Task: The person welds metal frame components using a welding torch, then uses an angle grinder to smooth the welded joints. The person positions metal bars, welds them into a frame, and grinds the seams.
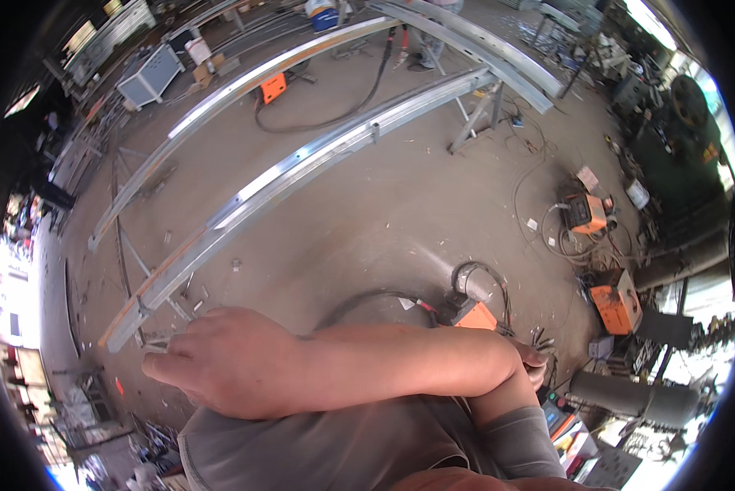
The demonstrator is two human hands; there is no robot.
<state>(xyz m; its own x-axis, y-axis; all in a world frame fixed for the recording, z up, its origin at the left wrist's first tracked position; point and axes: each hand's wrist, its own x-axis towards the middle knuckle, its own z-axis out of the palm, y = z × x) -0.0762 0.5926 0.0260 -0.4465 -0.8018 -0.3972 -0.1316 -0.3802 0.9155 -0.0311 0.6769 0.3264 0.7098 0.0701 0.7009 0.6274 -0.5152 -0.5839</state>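
My right forearm lies across my body, over a grey shirt (pixel 326 442). At its left end my right hand (pixel 236 360) shows its back, with the fingers curled and the thumb pointing left. Whatever its fingers close on, if anything, is hidden beneath the hand. Beyond the bent right elbow, part of my left hand (pixel 534 360) shows, its fingers bent and in shadow. The rest of my left arm is hidden behind the right one. Just past the forearm, an orange machine (pixel 475 316) with a grey round part (pixel 474 281) and dark cables stands on the floor.
Long metal channel beams (pixel 310 155) rest on trestles (pixel 475 123) ahead. Orange machines (pixel 587 214) with coiled cables stand at the right. Between the beams sits another orange box (pixel 274 87). A grey cabinet (pixel 151 75) is at the far left. A person's legs (pixel 429 49) show behind the beams.
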